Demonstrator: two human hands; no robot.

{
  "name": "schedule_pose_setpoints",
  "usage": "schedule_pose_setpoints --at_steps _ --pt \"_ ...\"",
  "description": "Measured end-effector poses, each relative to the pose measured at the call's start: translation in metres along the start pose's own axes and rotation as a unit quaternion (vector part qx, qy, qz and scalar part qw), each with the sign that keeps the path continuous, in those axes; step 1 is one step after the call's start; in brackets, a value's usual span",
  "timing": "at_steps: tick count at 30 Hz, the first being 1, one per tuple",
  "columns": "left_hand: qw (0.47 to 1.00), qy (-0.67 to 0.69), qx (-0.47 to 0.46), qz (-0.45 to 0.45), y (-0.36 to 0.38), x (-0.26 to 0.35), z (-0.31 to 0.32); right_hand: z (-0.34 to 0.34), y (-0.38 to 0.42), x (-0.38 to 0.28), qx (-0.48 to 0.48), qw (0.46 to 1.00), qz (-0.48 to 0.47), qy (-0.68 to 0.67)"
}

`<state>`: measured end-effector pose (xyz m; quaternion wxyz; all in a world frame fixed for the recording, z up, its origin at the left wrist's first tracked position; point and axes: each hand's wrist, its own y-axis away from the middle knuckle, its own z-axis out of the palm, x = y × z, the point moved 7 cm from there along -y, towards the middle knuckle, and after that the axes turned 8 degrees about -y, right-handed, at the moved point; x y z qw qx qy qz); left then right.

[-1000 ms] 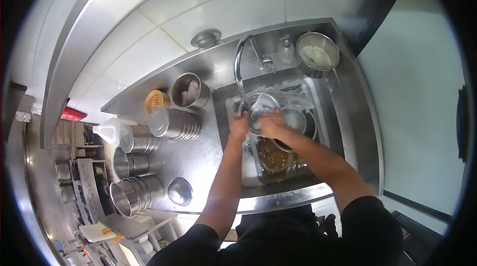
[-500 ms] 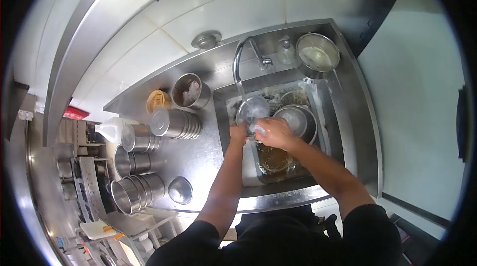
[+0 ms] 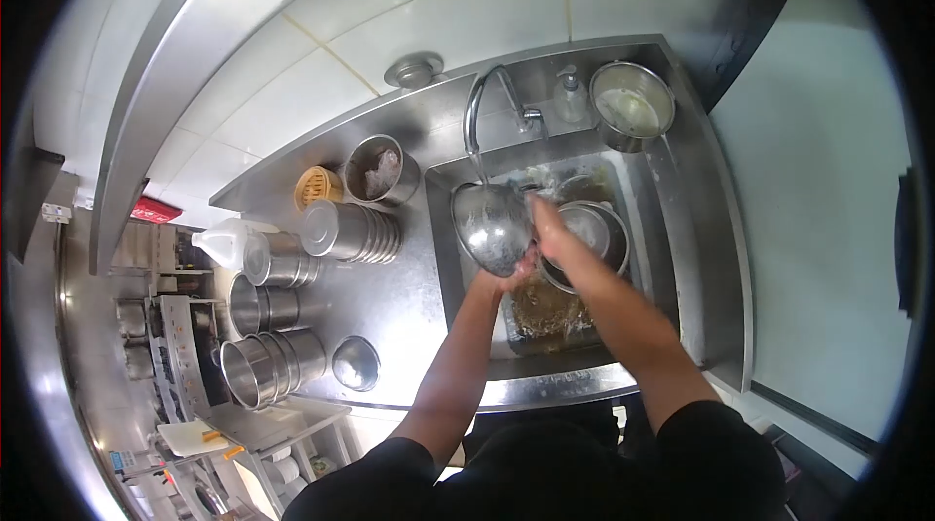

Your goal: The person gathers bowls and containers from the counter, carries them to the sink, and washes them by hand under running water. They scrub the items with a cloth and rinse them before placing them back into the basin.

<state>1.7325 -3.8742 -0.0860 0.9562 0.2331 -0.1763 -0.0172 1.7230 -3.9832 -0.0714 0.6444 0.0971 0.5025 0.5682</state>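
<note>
A shiny metal bowl [image 3: 494, 229] is tilted on its side over the sink [image 3: 458, 302], beneath the curved tap [image 3: 474, 117]. My left hand [image 3: 518, 271] is closed on the bowl's lower edge. Against the bowl's right side lies my right hand [image 3: 548, 227], its fingers curled and partly hidden; what they hold, if anything, I cannot make out. Just right of my hands, a metal pot [image 3: 616, 253] with a smaller round metal piece inside it sits in the sink. Brownish, foamy water [image 3: 545, 312] covers part of the sink bottom.
Stacked metal containers [image 3: 351, 232] and more open pots [image 3: 255, 370] stand on the left counter. An upturned bowl [image 3: 355, 363] lies near the front edge. A bamboo steamer [image 3: 317, 190] is at the back. A soap bottle [image 3: 571, 97] and a pot [image 3: 631, 107] stand behind the sink.
The bowl has come up and tipped, so its shiny surface now faces me. My left hand has shifted right along its lower edge, and my right hand has moved up its right side.
</note>
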Motion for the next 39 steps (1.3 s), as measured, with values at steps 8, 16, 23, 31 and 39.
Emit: schedule_pose_setpoints --at_steps 8,16,23,31,39 --pt "0.668 -0.520 0.425 0.322 0.023 0.087 -0.031 -0.063 0.029 0.011 0.078 0.941 -0.321 0.079" --pt "0.593 -0.663 0.384 0.249 -0.032 0.155 0.022 -0.149 0.065 -0.010 0.142 0.933 -0.314 0.101" --pt "0.944 -0.024 0.305 0.123 0.017 0.056 -0.094 -0.178 0.103 0.032 0.108 0.973 -0.197 0.056" --pt "0.627 -0.685 0.298 0.223 0.025 0.126 0.048 -0.186 0.097 0.025 0.111 0.947 -0.251 0.166" --pt "0.245 -0.828 0.408 0.296 0.217 0.096 0.024 -0.202 0.110 0.010 0.097 0.946 -0.242 0.192"
